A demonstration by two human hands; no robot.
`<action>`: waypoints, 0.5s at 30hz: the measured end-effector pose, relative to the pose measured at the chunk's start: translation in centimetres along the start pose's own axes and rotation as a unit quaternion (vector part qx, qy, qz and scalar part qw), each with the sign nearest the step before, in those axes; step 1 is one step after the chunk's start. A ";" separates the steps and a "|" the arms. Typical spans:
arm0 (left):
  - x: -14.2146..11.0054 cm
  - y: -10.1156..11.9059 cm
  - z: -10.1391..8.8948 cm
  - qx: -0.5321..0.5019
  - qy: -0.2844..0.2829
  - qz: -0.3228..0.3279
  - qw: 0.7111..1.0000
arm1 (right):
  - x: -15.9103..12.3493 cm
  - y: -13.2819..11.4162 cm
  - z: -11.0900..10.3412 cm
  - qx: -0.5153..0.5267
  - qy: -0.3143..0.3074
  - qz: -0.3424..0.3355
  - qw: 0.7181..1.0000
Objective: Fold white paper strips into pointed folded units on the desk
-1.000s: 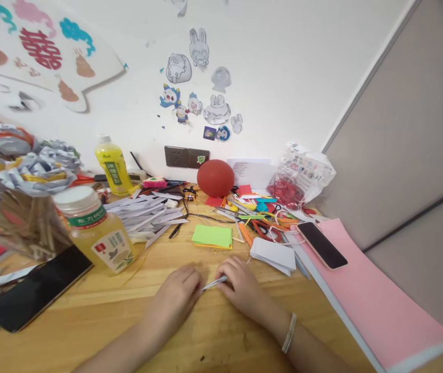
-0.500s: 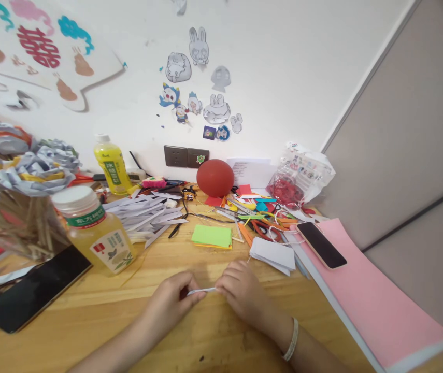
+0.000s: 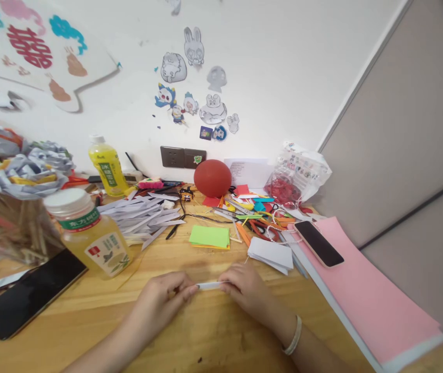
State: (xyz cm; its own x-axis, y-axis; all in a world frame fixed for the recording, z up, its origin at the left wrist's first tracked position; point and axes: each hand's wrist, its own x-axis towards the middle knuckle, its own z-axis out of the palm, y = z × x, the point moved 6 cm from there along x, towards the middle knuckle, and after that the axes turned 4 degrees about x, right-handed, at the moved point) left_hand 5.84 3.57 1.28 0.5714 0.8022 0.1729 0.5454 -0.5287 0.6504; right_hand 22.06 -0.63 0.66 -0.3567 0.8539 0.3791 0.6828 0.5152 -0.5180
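A narrow folded strip of white paper [image 3: 209,285] stretches level between my two hands, just over the wooden table. My left hand [image 3: 170,292] pinches its left end between thumb and forefinger. At the other end, the fingers of my right hand [image 3: 243,286] are closed on the strip and hide its tip. Just beyond my right hand lies a small stack of white paper [image 3: 271,253]. A pad of green paper slips [image 3: 209,236], with orange ones underneath, lies in front of both hands.
Bottles of yellow drink [image 3: 89,235] and a black tablet-like device [image 3: 30,292] stand and lie at left. White paper strips [image 3: 143,215], a red balloon [image 3: 212,178] and scissors with coloured scraps [image 3: 258,220] fill the back. A phone [image 3: 319,243] rests on pink paper [image 3: 376,295] at right.
My left hand has shifted left and turned so its thumb shows, opening the gap between the hands. More of the paper strip now shows, and it lies flatter. The view has swung slightly right.
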 end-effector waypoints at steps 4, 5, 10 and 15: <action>-0.3 0.3 0.6 0.030 -0.040 0.019 0.999 | -0.1 0.2 0.6 0.009 -0.018 0.008 1.000; -0.4 0.6 0.7 0.039 -0.050 0.034 0.997 | -0.1 0.1 0.8 0.013 -0.024 0.003 1.000; -0.6 1.3 0.8 0.082 -0.072 0.080 0.991 | 0.0 -0.2 0.8 0.057 -0.047 0.001 0.997; -0.4 0.8 0.9 0.047 -0.113 0.037 0.992 | 0.1 -0.2 -0.3 0.079 -0.047 0.023 0.995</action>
State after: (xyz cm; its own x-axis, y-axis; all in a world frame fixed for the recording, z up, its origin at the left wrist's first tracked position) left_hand 6.58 2.60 1.06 0.7286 0.6838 0.0406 0.5458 -0.6153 0.5688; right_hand 22.08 -0.65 1.00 -0.3911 0.8760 0.2823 0.5929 0.4744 -0.6507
